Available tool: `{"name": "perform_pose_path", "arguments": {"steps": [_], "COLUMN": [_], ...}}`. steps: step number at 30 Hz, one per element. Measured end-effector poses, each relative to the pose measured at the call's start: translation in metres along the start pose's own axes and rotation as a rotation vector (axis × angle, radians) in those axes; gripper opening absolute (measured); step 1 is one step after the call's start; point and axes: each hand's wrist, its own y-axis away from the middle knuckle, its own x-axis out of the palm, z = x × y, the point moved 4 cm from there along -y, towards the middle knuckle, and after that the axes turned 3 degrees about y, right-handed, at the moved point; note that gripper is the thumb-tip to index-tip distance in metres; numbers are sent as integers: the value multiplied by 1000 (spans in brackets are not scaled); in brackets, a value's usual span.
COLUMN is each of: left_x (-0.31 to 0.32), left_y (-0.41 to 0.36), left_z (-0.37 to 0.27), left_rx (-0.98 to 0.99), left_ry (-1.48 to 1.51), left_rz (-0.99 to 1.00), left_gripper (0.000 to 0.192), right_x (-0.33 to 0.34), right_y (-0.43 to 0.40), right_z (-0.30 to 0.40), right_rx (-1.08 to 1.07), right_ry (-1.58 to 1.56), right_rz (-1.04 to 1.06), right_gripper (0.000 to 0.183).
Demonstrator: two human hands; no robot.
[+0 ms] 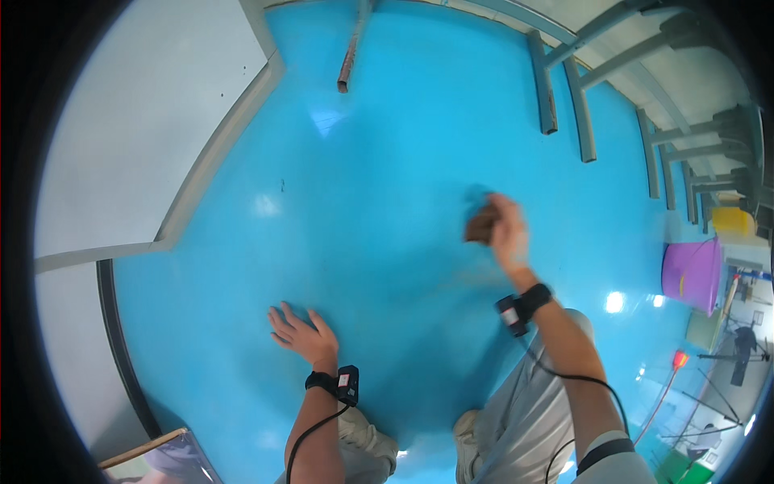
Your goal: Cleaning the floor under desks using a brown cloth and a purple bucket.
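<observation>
My right hand [509, 233] is closed around a brown cloth or sponge-like piece [482, 225], held low against the glossy blue floor [387, 151]; the hand is blurred, so what exactly it holds is hard to tell. To the lower left, my left hand [305, 337] is spread palm down on or just above the floor, with nothing in it. Each wrist bears a black strap with a small device and a cable. Both shoes show below, between my forearms.
White wall panels [139, 139] with a grey base edge stand at left. Grey metal bench legs [580, 112] line the upper right, and a rusty-ended metal leg [351, 57] juts in at the top. A purple bucket [692, 275] and a red long-handled tool [679, 361] stand at right.
</observation>
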Motion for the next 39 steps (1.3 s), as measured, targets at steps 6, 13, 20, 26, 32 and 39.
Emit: {"name": "perform_pose_path", "arguments": {"steps": [6, 13, 20, 26, 32, 39], "left_x": [-1, -11, -14, -11, -13, -7], "left_y": [-5, -4, -6, -3, -4, -11], "left_z": [-14, 1, -5, -13, 3, -12], "left_rx": [40, 46, 92, 50, 9, 3], "left_ry": [28, -25, -54, -20, 23, 91], "left_rz": [18, -1, -10, -4, -16, -33], "left_gripper": [57, 59, 58, 59, 59, 57], "right_x": [-127, -31, 120, 166, 148, 139], "right_y": [-29, -127, -135, 27, 13, -208], "right_z": [-195, -126, 51, 114, 114, 26], "right_rx": [325, 249, -543, -640, -540, -278], "right_ry": [441, -7, -57, -180, -167, 156], "right_rz": [-446, -428, 54, 566, 606, -78], "right_gripper": [35, 33, 27, 36, 31, 33]}}
